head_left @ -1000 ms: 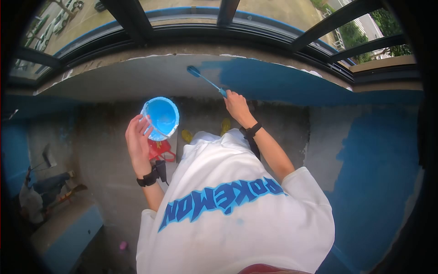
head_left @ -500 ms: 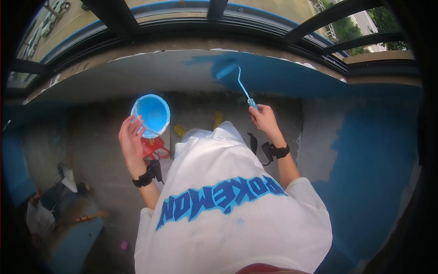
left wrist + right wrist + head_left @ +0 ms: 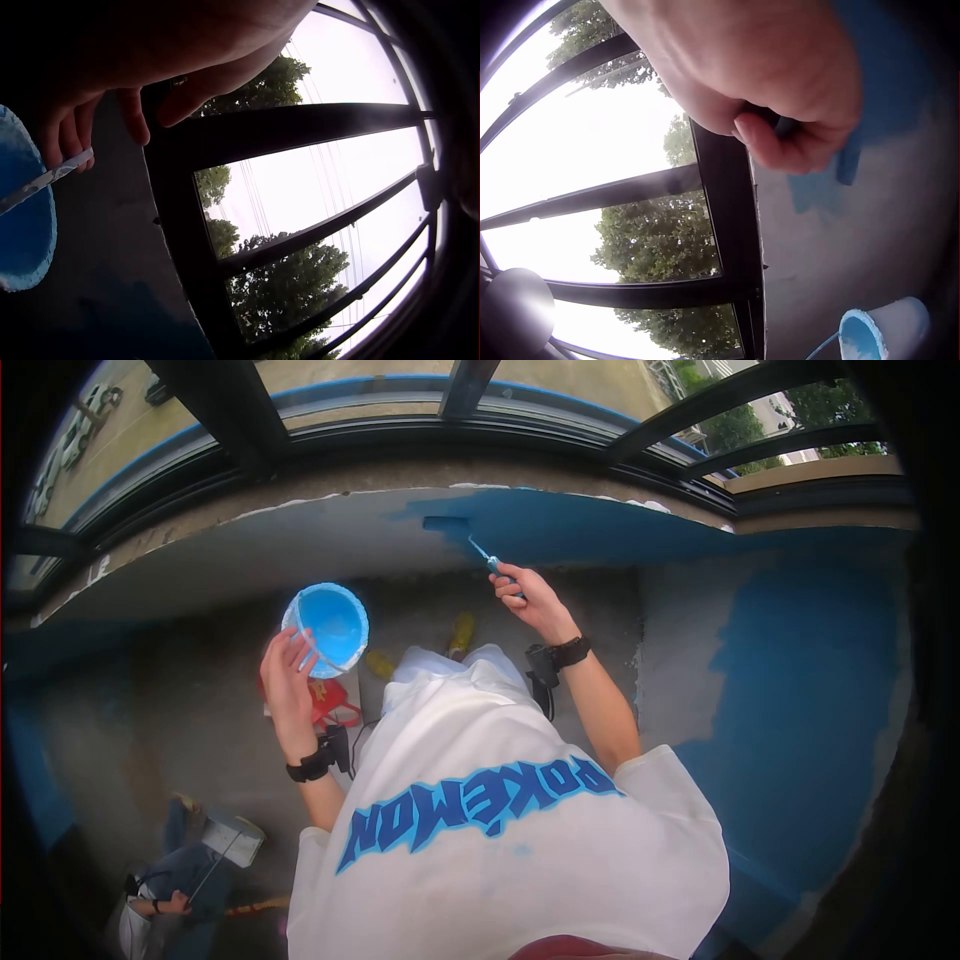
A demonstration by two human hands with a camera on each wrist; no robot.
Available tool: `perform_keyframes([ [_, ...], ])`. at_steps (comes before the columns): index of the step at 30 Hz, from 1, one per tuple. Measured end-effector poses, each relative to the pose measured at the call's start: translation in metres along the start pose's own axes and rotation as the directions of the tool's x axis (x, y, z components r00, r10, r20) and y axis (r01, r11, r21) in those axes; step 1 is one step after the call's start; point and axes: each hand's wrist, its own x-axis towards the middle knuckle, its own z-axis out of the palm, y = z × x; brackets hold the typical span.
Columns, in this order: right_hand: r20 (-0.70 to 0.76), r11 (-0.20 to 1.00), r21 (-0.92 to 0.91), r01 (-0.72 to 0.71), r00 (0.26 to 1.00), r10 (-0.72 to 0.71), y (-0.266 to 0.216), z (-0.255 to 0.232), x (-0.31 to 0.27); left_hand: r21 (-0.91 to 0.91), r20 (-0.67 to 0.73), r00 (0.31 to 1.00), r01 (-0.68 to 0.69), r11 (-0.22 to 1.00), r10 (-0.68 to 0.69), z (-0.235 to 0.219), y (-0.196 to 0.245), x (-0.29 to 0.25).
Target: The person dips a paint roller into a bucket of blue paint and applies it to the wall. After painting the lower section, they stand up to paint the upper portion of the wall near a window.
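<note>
My left hand (image 3: 288, 682) holds a paint bucket (image 3: 362, 622) by its handle, with the fingers hooked round the flat, paint-streaked handle (image 3: 49, 178) in the left wrist view. Light blue paint coats the bucket's inside and crusts its rim. In my right hand (image 3: 540, 605) I grip the handle of a paint roller (image 3: 446, 523). Its blue sleeve lies against the wall (image 3: 300, 535) below the window, at the left edge of the blue painted area (image 3: 580, 525). My curled fingers hide most of the roller handle in the right wrist view.
Dark window frames (image 3: 540, 445) and a rough ledge run above the wall. A red object (image 3: 335, 705) is behind the bucket, near yellow shoes (image 3: 462, 632). Another person (image 3: 165, 885) is at lower left, by a pale tray-like thing (image 3: 235, 840). A partly blue wall (image 3: 800, 690) stands right.
The roller first moved right over the blue area, then back left to the edge of the paint. The bucket stays in my left hand. The other person has shifted right at lower left.
</note>
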Motion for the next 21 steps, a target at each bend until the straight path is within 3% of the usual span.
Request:
perform_keyframes([
  [3, -0.021, 0.995, 0.037, -0.091, 0.996, 0.092, 0.015, -0.008, 0.067, 0.023, 0.004, 0.999, -0.039, 0.999, 0.039, 0.002, 0.004, -0.004],
  [5, -0.025, 0.991, 0.021, -0.129, 0.991, 0.129, 0.017, -0.004, 0.078, 0.083, 0.035, 0.997, -0.065, 0.994, 0.062, 0.010, 0.012, -0.010],
  [7, -0.041, 0.994, 0.028, -0.110, 0.993, 0.111, 0.015, 0.002, 0.063, 0.091, 0.012, 0.996, -0.089, 0.992, 0.088, 0.004, 0.009, -0.008],
  [15, 0.101, 0.966, 0.241, -0.089, 0.993, 0.067, -0.049, 0.005, -0.098, 0.138, 0.010, 0.995, -0.101, 0.985, 0.101, 0.007, 0.014, -0.006],
  [18, 0.101, 0.965, 0.254, -0.065, 0.994, 0.040, -0.049, 0.008, -0.105, 0.076, -0.006, 0.996, -0.083, 0.994, 0.084, 0.009, 0.014, -0.009],
  [21, 0.115, 0.931, 0.337, -0.140, 0.988, 0.107, -0.034, 0.002, -0.055, 0.069, -0.029, 0.995, -0.094, 0.993, 0.096, 0.006, 0.009, -0.007],
])
